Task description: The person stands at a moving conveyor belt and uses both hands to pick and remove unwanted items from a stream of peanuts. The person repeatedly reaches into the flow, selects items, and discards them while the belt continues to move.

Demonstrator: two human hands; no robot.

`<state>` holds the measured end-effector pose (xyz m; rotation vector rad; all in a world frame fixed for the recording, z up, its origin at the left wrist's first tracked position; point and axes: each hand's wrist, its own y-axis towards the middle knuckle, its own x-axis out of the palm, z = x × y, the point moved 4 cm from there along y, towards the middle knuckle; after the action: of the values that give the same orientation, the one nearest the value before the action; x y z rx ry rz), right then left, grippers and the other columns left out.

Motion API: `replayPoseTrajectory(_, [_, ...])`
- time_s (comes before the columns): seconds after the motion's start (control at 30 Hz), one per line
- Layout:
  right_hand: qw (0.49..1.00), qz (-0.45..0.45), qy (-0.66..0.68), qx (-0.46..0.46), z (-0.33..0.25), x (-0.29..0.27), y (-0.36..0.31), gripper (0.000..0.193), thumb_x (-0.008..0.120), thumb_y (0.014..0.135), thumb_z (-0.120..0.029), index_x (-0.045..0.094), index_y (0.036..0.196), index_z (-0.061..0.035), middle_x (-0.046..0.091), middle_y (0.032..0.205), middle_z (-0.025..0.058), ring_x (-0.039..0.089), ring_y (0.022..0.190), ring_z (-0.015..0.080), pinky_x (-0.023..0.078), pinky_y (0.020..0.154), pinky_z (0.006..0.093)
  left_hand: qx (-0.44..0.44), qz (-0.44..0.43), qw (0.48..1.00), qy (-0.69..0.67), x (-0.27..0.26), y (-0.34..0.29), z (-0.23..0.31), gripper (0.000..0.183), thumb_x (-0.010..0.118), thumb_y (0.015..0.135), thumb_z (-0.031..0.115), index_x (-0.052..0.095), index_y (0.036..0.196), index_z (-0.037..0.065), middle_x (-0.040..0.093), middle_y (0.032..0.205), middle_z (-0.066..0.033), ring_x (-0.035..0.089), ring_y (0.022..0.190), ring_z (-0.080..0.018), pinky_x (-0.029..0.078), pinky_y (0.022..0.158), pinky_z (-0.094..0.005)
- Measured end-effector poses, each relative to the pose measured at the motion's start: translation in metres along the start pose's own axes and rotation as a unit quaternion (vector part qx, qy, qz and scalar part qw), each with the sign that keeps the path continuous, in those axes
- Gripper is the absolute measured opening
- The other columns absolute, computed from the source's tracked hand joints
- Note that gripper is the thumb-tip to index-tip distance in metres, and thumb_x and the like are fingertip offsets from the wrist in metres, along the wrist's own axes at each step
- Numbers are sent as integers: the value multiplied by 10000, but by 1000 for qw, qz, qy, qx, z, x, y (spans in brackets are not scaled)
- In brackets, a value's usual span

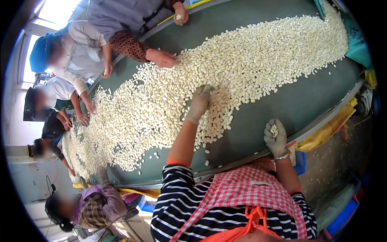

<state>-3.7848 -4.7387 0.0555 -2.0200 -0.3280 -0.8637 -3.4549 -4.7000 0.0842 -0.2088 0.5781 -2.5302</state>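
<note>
Single head view — left fisheye of worn pair, looking steeply down on beans (161, 101) across counter (282, 109). Checked apron (238, 187) nearest, at lower edge; counter's left end farther off. Very wide field — straight edges bow toward rim.

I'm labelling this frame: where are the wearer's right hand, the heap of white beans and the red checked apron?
Right hand (277, 141): head view, middle of the hand.
Heap of white beans (225, 60): head view, its broad middle.
Red checked apron (234, 187): head view, its checked cloth.
</note>
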Motion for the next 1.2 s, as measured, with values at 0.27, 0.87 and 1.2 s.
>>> replayPoseTrajectory(0.27, [1000, -12, 1, -15, -21, -14, 6, 230, 501, 973, -339, 536, 906, -122, 542, 753, 7, 416, 489, 71, 281, 370, 193, 76, 117, 765, 628, 23, 135, 80, 346, 425, 970, 282, 558, 1189, 49, 654, 1081, -228, 622, 1036, -380, 487, 878, -454])
replayPoseTrajectory(0.87, [1000, -4, 0, 26, -69, -27, 17, 210, 517, 968, -321, 558, 912, -123, 566, 756, 3, 458, 509, 72, 293, 380, 184, 160, -7, 718, 677, 50, 10, -22, 263, 460, 992, 313, 529, 1048, 65, 658, 735, -179, 665, 666, -293, 497, 525, -410])
replayPoseTrajectory(1.2, [1000, -24, 17, 4, -98, -41, 20, 215, 521, 970, -321, 555, 914, -116, 545, 753, 6, 426, 510, 69, 279, 373, 183, -40, -27, 954, -297, 98, 41, -11, 311, 527, 976, 373, 550, 859, 86, 493, 592, 22, 361, 402, -55, 255, 341, -168])
